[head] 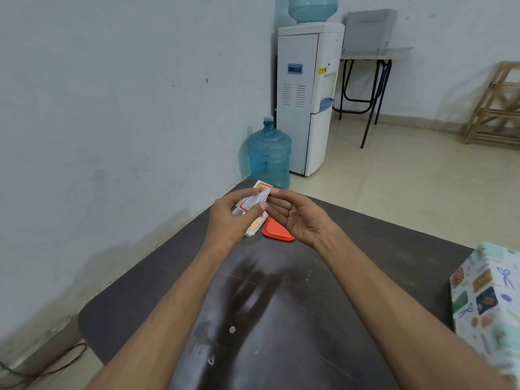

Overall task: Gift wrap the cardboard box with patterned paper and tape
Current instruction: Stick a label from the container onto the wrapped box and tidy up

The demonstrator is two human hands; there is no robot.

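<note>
While the left hand [230, 218] pinches a white-and-red packet [259, 192] between thumb and curled fingers above the far corner of the dark table [281, 305], the right hand [298, 218] lies loosely cupped, palm showing, its fingertips at the packet's upper end. One flat orange lid [277, 232] rests on the table beneath them. One box wrapped in patterned paper [489, 299] stands at the table's right edge, well apart. Two blue water bottles show behind: one [268, 156] on the floor, one [312, 8] atop the dispenser [306, 94].

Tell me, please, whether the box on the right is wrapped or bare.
Wrapped: every visible side of the box shows patterned paper.
</note>
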